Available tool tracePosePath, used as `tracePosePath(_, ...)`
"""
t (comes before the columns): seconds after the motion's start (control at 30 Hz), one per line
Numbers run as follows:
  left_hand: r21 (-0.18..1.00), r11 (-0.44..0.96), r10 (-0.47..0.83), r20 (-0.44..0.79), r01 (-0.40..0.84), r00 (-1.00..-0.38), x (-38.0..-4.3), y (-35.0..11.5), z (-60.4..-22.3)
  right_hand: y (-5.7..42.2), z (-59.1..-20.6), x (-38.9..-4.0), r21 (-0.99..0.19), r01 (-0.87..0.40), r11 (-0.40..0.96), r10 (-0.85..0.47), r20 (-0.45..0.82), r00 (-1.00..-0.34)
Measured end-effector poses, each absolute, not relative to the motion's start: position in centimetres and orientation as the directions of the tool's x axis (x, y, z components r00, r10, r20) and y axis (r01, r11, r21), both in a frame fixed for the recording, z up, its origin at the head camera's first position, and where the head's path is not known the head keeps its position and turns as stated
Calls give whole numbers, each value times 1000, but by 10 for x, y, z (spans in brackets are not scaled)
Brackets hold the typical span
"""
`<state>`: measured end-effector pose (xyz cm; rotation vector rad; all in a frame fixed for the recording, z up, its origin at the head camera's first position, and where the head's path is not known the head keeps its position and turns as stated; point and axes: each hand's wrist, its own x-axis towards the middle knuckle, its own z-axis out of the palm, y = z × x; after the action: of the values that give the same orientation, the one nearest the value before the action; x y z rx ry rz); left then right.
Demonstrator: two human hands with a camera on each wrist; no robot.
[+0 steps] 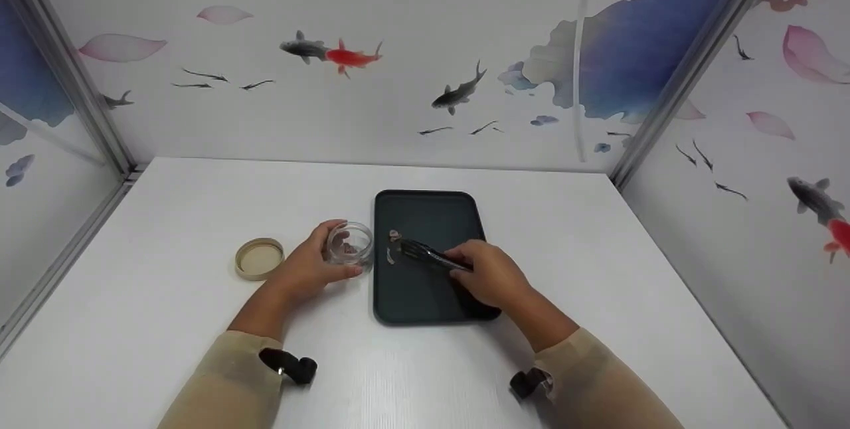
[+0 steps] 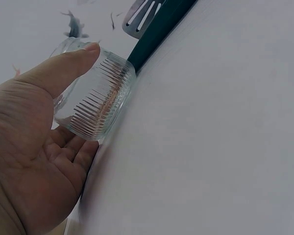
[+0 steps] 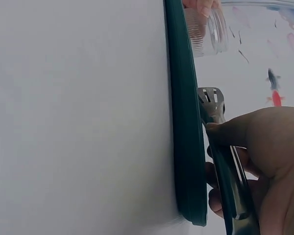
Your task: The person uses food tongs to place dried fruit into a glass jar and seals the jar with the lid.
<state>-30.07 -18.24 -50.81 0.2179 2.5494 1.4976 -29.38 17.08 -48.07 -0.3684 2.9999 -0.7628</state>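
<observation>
My left hand (image 1: 312, 259) grips a clear glass jar (image 1: 350, 243) between thumb and fingers, just off the tray's left edge. Its mouth is uncovered, and some brown bits show low inside; in the left wrist view the jar (image 2: 95, 98) has ribbed walls. In my right hand (image 1: 491, 273) is a pair of food tongs (image 1: 435, 257), their slotted metal heads (image 3: 212, 98) pointing left over the dark green tray (image 1: 425, 303). Right at the tips lies a small brown piece (image 1: 394, 236), with a thin pale piece (image 1: 390, 256) nearer me on the tray.
A round tan lid (image 1: 259, 259) lies on the white table (image 1: 199, 216) left of the jar, beside my left forearm. Walls painted with fish and petals close off the back and both sides. Each wrist wears a small black camera (image 1: 299, 369).
</observation>
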Motion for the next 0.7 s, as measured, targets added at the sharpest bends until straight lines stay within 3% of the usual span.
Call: tracePosePath(0.7,890,454,224,-75,36,-972,-300,-182,-507,169,-476,-291,-476,-230,849,-227,65,-972)
